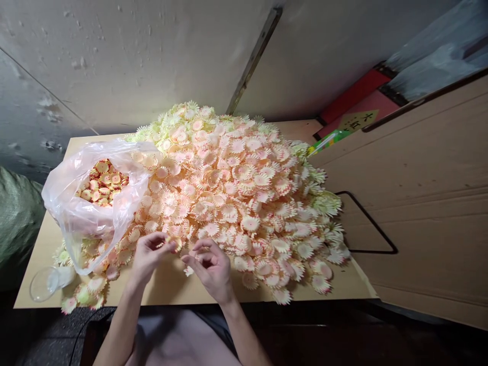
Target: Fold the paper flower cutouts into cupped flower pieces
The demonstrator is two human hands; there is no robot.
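My left hand (pixel 151 254) pinches a small yellowish artificial flower (pixel 175 244) between thumb and fingers, just above the table's front part. Close to its right, my right hand (pixel 211 269) has its thumb and index finger drawn together; anything between them is too small to make out. Behind both hands spreads a large heap of artificial flowers (pixel 229 188), pink and cream with fringed petals, greener at the edges. To the left stands an open clear plastic bag (pixel 133 203) holding smaller yellow flowers with red edges (pixel 102 183).
A clear cup (pixel 43 283) lies at the front left of the wooden table (pixel 168 292). A large cardboard sheet (pixel 427 203) and a black metal bar (pixel 371 223) border the right side. Red boxes (pixel 354 96) stand behind, and a green sack (pixel 17 223) at the left.
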